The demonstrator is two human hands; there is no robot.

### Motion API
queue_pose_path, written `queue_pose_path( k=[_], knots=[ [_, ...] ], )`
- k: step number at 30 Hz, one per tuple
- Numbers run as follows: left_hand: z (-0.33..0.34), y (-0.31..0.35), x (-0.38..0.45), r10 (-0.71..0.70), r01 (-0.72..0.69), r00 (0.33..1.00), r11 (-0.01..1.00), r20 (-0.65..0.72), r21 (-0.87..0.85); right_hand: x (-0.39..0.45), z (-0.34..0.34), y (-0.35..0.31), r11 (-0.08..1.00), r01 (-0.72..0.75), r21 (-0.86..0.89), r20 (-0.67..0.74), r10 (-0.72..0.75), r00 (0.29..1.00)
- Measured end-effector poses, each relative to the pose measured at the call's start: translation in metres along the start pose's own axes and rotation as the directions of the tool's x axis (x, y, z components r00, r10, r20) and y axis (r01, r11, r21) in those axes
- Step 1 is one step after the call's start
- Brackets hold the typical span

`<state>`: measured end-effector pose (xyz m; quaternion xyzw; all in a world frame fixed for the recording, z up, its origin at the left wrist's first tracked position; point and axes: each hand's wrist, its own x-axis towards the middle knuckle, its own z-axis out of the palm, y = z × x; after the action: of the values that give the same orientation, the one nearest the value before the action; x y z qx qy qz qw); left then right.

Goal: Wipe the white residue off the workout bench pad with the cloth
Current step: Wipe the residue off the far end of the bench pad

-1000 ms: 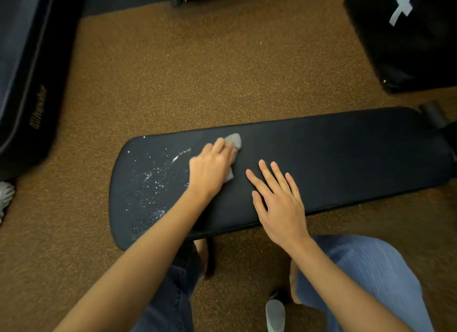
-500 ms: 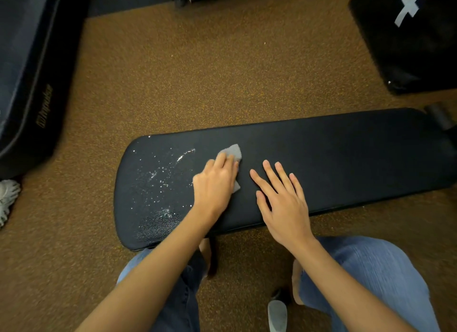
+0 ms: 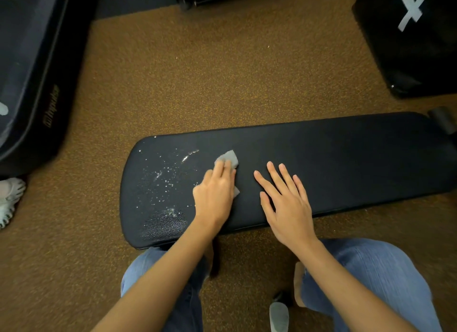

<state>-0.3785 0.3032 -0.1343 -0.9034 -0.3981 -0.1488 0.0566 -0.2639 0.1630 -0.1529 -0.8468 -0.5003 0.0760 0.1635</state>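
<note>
Cloth (image 3: 228, 158) shows only as a grey corner past the fingertips and a scrap by the palm; the left hand (image 3: 215, 195) covers the rest, pressing it flat onto the bench pad (image 3: 346, 158) with fingers nearly straight. White residue (image 3: 163, 176) speckles the pad's left end. Right hand (image 3: 286, 203) lies spread, flat on the pad, holding nothing

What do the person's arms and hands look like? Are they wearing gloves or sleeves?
No gloves and no sleeves show: both forearms are bare up to the frame edge. The left hand and right hand have no rings, watch or bracelets that I can see. Below the arms, the legs wear blue jeans.
</note>
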Motion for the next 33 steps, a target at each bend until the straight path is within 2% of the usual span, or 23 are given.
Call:
queue_pose_path(
  k=[4, 9, 15, 18, 24, 28, 30, 33],
  knots=[
    [0.011, -0.033, 0.041, -0.052, 0.055, 0.998, 0.996, -0.038, 0.071, 0.0, 0.0, 0.0, 1.0, 0.003, 0.018, 0.002, -0.003, 1.0],
    [0.014, -0.036, 0.064, -0.187, 0.187, 0.982, 0.982, -0.032, 0.014, 0.0, 0.001, 0.0, 1.0, -0.004, 0.022, -0.001, 0.004, 1.0],
    [-0.008, -0.008, -0.015, -0.066, 0.066, 0.997, 0.998, 0.043, 0.0, 0.001, 0.0, 0.0, 1.0, 0.003, 0.025, -0.005, -0.003, 1.0],
    [-0.003, -0.021, -0.004, -0.049, 0.048, 0.999, 0.998, 0.017, 0.049, 0.001, 0.0, -0.001, 0.999, 0.002, 0.035, -0.012, -0.002, 1.0],
    [0.02, -0.042, 0.048, -0.102, 0.104, 0.994, 0.993, -0.047, 0.049, 0.0, 0.0, -0.002, 0.997, -0.009, 0.071, -0.023, 0.011, 1.0],
    [0.014, -0.037, 0.062, -0.235, 0.234, 0.971, 0.972, -0.047, -0.029, 0.0, 0.0, 0.0, 0.998, -0.012, 0.059, -0.007, 0.012, 1.0],
    [0.005, -0.022, 0.036, -0.203, 0.201, 0.979, 0.971, -0.002, -0.131, -0.001, 0.0, -0.001, 0.998, -0.016, 0.054, -0.006, 0.017, 1.0],
    [-0.014, -0.003, -0.013, -0.003, 0.018, 0.998, 0.975, 0.066, -0.223, 0.0, 0.0, -0.002, 0.999, -0.015, 0.044, -0.012, 0.015, 1.0]
  ],
)
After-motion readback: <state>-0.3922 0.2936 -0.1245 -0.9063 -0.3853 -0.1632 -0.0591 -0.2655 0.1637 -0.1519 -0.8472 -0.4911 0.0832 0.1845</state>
